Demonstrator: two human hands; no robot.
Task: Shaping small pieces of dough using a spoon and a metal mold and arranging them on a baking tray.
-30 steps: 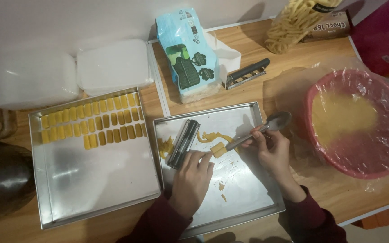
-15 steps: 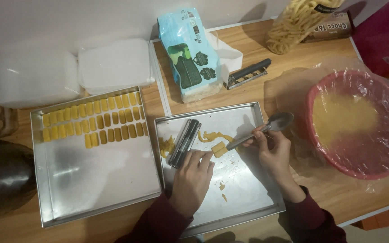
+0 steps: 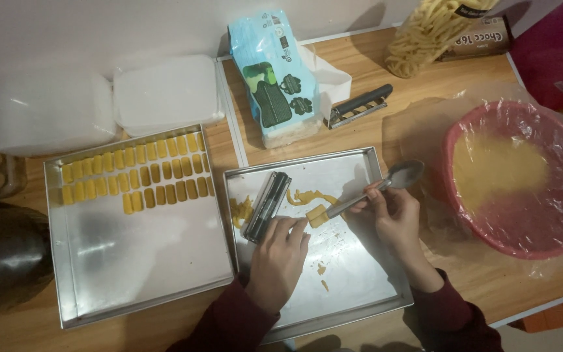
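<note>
The left hand (image 3: pixel 280 251) gripped the lower end of a metal mould (image 3: pixel 267 206) on the steel tray (image 3: pixel 360 287). The right hand (image 3: pixel 392 215) held a spoon (image 3: pixel 386 184), its handle touching a yellow dough piece (image 3: pixel 317 216). The tray sat on a wooden table (image 3: pixel 360 75), between a tray of dough strips (image 3: pixel 131 261) and a covered red bowl (image 3: pixel 522 176).

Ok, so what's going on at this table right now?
A person is shaping yellow dough over the right metal tray. The left hand rests on a ridged metal mould lying on that tray, while the right hand holds a spoon by its handle, the handle end at a small dough block. The left tray carries three rows of shaped dough pieces along its far edge. A pink bowl of dough, covered in plastic film, sits on the right.
</note>
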